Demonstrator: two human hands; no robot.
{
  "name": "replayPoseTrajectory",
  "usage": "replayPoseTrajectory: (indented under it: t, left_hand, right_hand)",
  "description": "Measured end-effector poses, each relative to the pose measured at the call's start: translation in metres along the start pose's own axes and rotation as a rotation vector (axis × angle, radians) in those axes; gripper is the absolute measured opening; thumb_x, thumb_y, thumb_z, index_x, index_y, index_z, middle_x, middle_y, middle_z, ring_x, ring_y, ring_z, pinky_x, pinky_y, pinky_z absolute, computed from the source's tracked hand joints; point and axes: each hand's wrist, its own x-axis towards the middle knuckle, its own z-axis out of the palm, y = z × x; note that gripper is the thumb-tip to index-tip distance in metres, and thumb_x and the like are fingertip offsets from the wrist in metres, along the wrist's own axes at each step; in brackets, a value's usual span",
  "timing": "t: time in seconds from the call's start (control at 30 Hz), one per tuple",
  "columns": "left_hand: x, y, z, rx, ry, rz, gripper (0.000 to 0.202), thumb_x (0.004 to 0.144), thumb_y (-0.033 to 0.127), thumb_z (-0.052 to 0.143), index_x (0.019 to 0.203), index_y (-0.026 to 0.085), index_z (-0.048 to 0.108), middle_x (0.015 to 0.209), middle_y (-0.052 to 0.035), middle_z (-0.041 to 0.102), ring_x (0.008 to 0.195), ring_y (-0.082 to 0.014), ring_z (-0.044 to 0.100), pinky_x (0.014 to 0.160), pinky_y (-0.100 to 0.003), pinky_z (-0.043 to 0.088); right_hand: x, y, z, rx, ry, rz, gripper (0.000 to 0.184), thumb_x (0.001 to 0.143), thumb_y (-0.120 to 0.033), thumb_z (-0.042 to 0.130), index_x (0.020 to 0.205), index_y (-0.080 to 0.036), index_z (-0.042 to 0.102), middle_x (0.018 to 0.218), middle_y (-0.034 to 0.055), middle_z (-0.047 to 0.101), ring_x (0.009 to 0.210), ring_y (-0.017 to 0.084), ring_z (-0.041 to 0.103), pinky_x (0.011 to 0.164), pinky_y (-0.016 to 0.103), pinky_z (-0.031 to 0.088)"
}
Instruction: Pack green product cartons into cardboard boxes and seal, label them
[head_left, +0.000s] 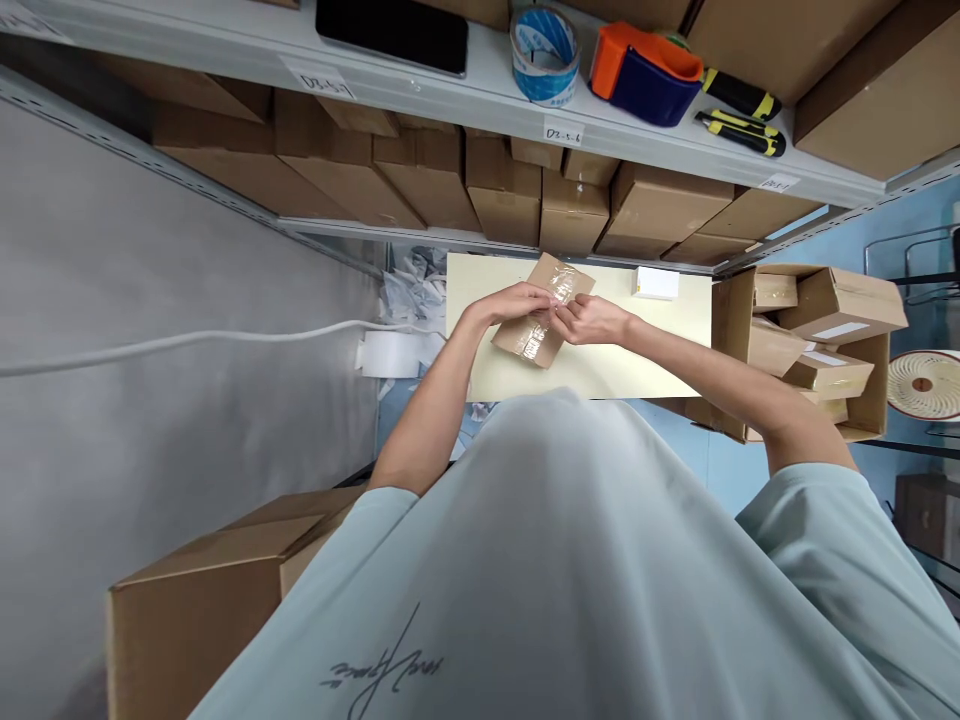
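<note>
A small brown cardboard box (pixel 541 340) with clear tape on it is held over a pale yellow table (pixel 600 365). My left hand (pixel 516 300) curls over the box's top left edge, fingers closed on it. My right hand (pixel 589 320) grips the box's right side, fingertips pinched at the tape near the middle. A small white box (pixel 655 283) lies on the table's far edge, apart from both hands.
A shelf (pixel 450 95) above carries a tape roll (pixel 544 55), an orange-blue tape dispenser (pixel 645 75), utility knives (pixel 741 118) and a dark phone (pixel 392 32). Cardboard boxes fill the shelf below. An open carton (pixel 814 345) of small boxes stands right; another carton (pixel 202 600) near left.
</note>
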Motion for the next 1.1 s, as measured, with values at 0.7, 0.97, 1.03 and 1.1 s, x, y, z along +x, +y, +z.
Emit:
replayPoseTrajectory:
  t: [0.7,0.97,1.03,1.1]
  left_hand:
    - [-0.009,-0.002,0.010,0.030,0.471,0.183,0.052,0.090,0.045,0.077,0.133,0.016,0.077,0.109,-0.0108,0.083,0.109,-0.0271,0.078,0.107,-0.043,0.060]
    - [-0.001,0.015,0.016,0.248,0.556,0.200,0.041,0.093,0.034,0.072,0.132,0.021,0.079,0.109,-0.0070,0.085,0.114,-0.0292,0.075,0.117,-0.047,0.053]
    - [0.006,0.015,0.016,0.323,0.568,0.199,0.039,0.092,0.034,0.075,0.129,0.023,0.080,0.109,-0.0071,0.086,0.121,-0.0321,0.072,0.122,-0.049,0.049]
    - [0.014,0.012,0.016,0.348,0.558,0.173,0.039,0.090,0.034,0.078,0.128,0.025,0.081,0.110,-0.0073,0.086,0.125,-0.0332,0.071,0.122,-0.050,0.048]
  right_hand:
    - [0.019,-0.022,0.052,1.265,0.554,1.075,0.053,0.103,-0.064,0.070,0.123,-0.015,0.075,0.119,0.0142,0.081,0.105,0.025,0.078,0.096,0.039,0.064]
    - [0.026,-0.010,0.073,1.072,0.593,1.147,0.028,0.108,-0.035,0.056,0.107,-0.019,0.078,0.123,0.0133,0.077,0.118,0.027,0.071,0.109,0.043,0.058]
    - [0.026,-0.006,0.080,1.011,0.564,1.173,0.028,0.107,-0.030,0.054,0.109,-0.018,0.079,0.125,0.0150,0.076,0.123,0.028,0.068,0.113,0.045,0.055]
    - [0.029,-0.003,0.088,0.967,0.547,1.207,0.028,0.106,-0.027,0.053,0.111,-0.018,0.079,0.131,0.0174,0.074,0.129,0.030,0.065,0.117,0.048,0.052]
